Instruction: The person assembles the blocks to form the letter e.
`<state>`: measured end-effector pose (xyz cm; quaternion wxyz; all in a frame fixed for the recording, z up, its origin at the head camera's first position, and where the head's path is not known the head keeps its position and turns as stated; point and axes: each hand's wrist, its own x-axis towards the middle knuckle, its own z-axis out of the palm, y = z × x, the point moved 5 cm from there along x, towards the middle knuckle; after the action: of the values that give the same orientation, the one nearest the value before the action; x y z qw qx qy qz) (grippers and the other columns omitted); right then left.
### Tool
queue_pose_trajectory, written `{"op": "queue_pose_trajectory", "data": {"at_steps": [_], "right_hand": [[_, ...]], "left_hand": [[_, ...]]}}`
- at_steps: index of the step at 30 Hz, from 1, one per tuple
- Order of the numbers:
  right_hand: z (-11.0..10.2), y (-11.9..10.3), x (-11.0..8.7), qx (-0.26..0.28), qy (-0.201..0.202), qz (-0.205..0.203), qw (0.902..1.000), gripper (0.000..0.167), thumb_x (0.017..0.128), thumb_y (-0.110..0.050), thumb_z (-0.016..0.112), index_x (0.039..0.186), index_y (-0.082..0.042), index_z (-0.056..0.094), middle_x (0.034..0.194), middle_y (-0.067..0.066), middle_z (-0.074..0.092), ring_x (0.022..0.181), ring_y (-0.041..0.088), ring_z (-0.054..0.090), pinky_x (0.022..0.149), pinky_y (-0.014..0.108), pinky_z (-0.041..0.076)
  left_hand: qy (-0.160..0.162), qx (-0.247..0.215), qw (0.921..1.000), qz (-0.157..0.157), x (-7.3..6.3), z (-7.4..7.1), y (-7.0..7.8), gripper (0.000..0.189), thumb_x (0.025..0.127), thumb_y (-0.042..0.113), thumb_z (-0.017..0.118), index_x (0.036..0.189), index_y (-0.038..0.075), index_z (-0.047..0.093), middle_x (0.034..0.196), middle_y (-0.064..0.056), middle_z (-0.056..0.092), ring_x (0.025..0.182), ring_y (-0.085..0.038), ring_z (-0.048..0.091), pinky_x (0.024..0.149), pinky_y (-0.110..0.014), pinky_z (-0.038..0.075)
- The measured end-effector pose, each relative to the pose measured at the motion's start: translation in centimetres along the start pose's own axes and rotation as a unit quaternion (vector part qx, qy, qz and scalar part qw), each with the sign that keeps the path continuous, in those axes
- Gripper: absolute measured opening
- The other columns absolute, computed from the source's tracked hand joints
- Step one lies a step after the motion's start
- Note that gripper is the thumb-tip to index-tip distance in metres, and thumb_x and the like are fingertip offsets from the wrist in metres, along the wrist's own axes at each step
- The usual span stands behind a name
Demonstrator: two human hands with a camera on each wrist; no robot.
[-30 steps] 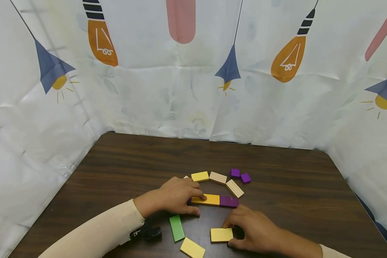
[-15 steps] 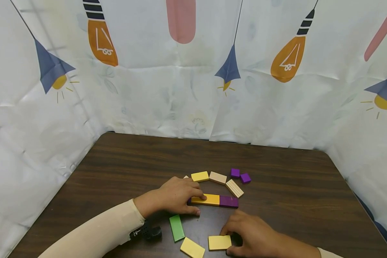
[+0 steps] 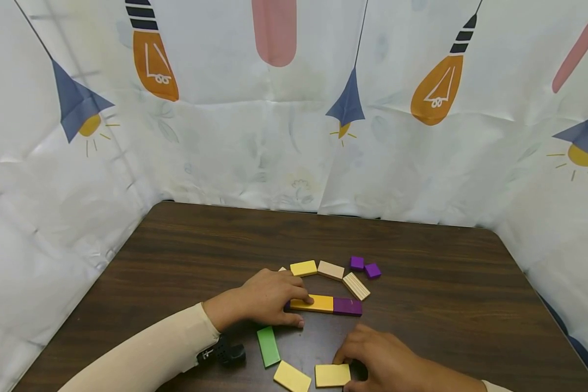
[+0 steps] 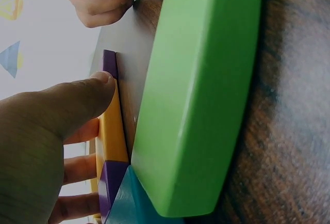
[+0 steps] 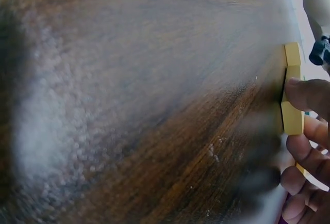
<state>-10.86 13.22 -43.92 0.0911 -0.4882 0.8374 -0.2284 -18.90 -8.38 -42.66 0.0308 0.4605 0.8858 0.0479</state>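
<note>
My right hand [image 3: 382, 359] pinches a yellow wooden block [image 3: 330, 375] between thumb and fingers at its right end, low over the table near the front. Just left of it lies a second yellow block [image 3: 292, 376], tilted. My left hand [image 3: 269, 296] rests over a row of an orange block [image 3: 318, 304] and purple blocks [image 3: 347, 306], one fingertip on the orange top and the thumb stretched along the near side. A green block [image 3: 268, 347] lies below that hand. In the left wrist view a teal block [image 4: 131, 198] shows beside the green one; the left hand hides it in the head view.
Beyond the row, a yellow block [image 3: 303, 268], a tan block [image 3: 330, 270] and a ridged tan block [image 3: 356, 286] form an arc. Two small purple cubes [image 3: 357, 263] sit behind it. The dark wooden table [image 3: 436, 272] meets a printed curtain [image 3: 255, 158] at the back.
The right hand has drawn the yellow block toward the front edge and slightly left, closer to the other yellow block. The left hand has stayed in place.
</note>
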Motion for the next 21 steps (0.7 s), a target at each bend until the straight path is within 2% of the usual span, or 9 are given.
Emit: {"op": "queue_pose_trajectory", "data": {"at_steps": [6,12,21], "right_hand": [[0.14,-0.15,0.04,-0.003,0.003,-0.017,0.9999,0.028,0.090,-0.045,0.078,0.112,-0.029,0.072,0.104,-0.023,0.060,0.098,-0.003,0.050,0.072,0.016,0.045],[0.29,-0.15,0.13,0.017,-0.011,-0.015,0.9997,0.031,0.091,-0.051,0.074,0.114,-0.029,0.073,0.102,-0.024,0.060,0.097,-0.004,0.049,0.071,0.015,0.044],[0.42,-0.34,0.24,0.034,-0.027,-0.019,0.9989,0.034,0.090,-0.053,0.074,0.115,-0.030,0.072,0.104,-0.026,0.062,0.097,-0.004,0.048,0.072,0.015,0.043]], "left_hand": [[0.000,0.000,1.0000,0.001,0.03,0.02,-0.02,0.041,0.092,0.062,0.066,0.124,0.037,0.071,0.106,0.018,0.060,0.090,-0.002,0.052,0.060,-0.023,0.041],[0.000,0.003,1.0000,0.000,0.03,0.01,-0.03,0.040,0.092,0.062,0.066,0.124,0.038,0.071,0.104,0.018,0.059,0.088,-0.002,0.052,0.059,-0.023,0.040],[0.002,0.006,1.0000,0.003,0.01,-0.04,0.00,0.040,0.092,0.062,0.066,0.124,0.037,0.071,0.105,0.018,0.060,0.088,-0.002,0.052,0.059,-0.023,0.040]]}}
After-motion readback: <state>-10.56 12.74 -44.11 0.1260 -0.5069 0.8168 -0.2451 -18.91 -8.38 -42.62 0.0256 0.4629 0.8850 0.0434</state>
